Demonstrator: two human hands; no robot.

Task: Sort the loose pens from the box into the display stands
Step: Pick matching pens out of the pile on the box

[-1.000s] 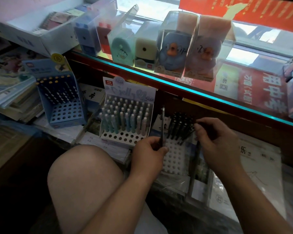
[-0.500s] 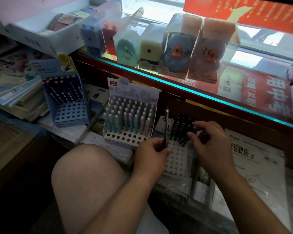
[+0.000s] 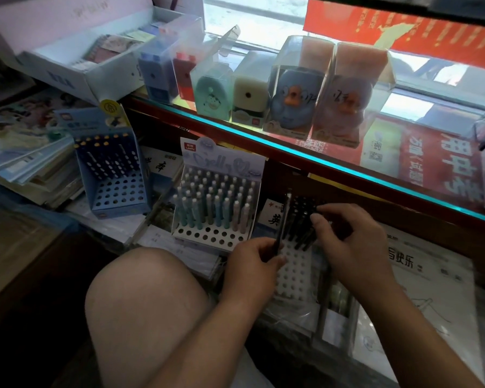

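Observation:
My left hand [image 3: 252,261] grips a dark pen [image 3: 282,219] that stands upright at the left edge of a white display stand [image 3: 294,273] full of holes. Several black pens [image 3: 303,219] fill the stand's back rows. My right hand [image 3: 347,239] reaches over those black pens, with finger and thumb pinching at the top of one of them. To the left stands a white stand [image 3: 207,233] with pastel pens [image 3: 216,203], its front rows bare. Further left is a blue stand [image 3: 115,191] with dark pens [image 3: 109,155] in its back rows.
A glass counter edge [image 3: 291,152] runs above the stands, carrying boxed pencil sharpeners [image 3: 297,88]. Stacked books and magazines [image 3: 25,158] lie at the left. My bare knee [image 3: 146,303] is in front. Papers in plastic sleeves [image 3: 420,292] lie at the right.
My right hand has shifted slightly left over the black pens. My left hand keeps holding the upright pen in about the same spot.

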